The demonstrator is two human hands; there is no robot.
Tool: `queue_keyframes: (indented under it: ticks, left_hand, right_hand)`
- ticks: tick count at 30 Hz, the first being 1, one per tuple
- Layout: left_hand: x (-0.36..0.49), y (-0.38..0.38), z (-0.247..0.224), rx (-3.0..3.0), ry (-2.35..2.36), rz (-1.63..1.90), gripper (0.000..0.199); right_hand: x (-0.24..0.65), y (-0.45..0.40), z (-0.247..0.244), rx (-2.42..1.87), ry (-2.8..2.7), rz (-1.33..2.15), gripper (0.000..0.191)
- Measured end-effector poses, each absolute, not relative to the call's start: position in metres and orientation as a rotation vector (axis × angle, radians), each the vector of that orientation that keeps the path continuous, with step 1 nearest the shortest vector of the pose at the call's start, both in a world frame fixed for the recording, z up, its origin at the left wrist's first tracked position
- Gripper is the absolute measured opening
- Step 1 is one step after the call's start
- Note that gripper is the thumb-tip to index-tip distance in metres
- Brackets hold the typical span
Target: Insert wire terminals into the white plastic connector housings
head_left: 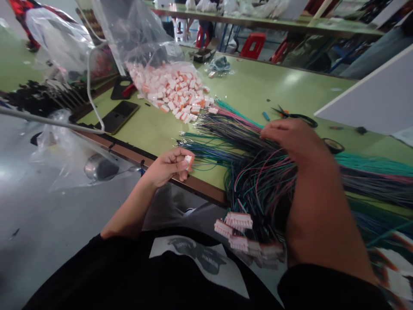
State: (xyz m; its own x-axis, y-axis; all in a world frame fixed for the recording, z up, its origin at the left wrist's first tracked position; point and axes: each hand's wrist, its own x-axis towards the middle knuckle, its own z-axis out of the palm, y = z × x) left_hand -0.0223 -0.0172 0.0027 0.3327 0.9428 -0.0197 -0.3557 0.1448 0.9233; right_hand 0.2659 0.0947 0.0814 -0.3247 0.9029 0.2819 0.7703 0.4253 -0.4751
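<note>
Remote view, head cam only. I have the left hand [172, 165] pinching one white-and-orange plug [189, 162] between thumb and fingers, grip narrow, just above the near table edge. A thin wire or two seem to run from that plug toward the bundle; can't confirm they're seated.

Right hand [284, 131] is over the wire bundle [230, 129], fingers bent together and pointing down at the strands. Can't tell if a wire is between the fingertips.

Loose plugs [183, 90] spill from the clear bag [138, 38] onto the green table [290, 94], past the bundle's far end. A cluster of wired plugs [238, 221] hangs past the near edge.

My take on doing this well: hold the plug by its sides, keep the thumb off the wire holes, turn the holes toward the right hand. Lift one wire by its end, check colour, draw it straight out so neighbours don't snag. Push in line with the hole, then tug lightly to test. Main risk I'd call: tangled strands pulling seated wires loose, or the hanging cluster dragging the bundle. Keep scissors [298, 118] clear of the wires.
</note>
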Motion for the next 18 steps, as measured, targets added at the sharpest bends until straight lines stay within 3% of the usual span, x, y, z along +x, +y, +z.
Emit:
queue_keyframes:
  ticks: [5, 13, 18]
  left_hand:
    - [-0.019, -0.015, 0.002, 1.027, 0.717, 1.117, 0.035]
    - [-0.019, -0.014, 0.004, 1.046, 0.722, 1.107, 0.04]
    - [-0.02, -0.014, 0.0, 1.05, 0.704, 1.121, 0.04]
  right_hand:
    - [0.216, 0.062, 0.08, -1.128, -2.167, 0.835, 0.016]
    - [0.16, 0.022, 0.058, -0.626, -2.538, 0.435, 0.024]
    - [0.173, 0.028, 0.061, -0.795, -2.501, 0.361, 0.023]
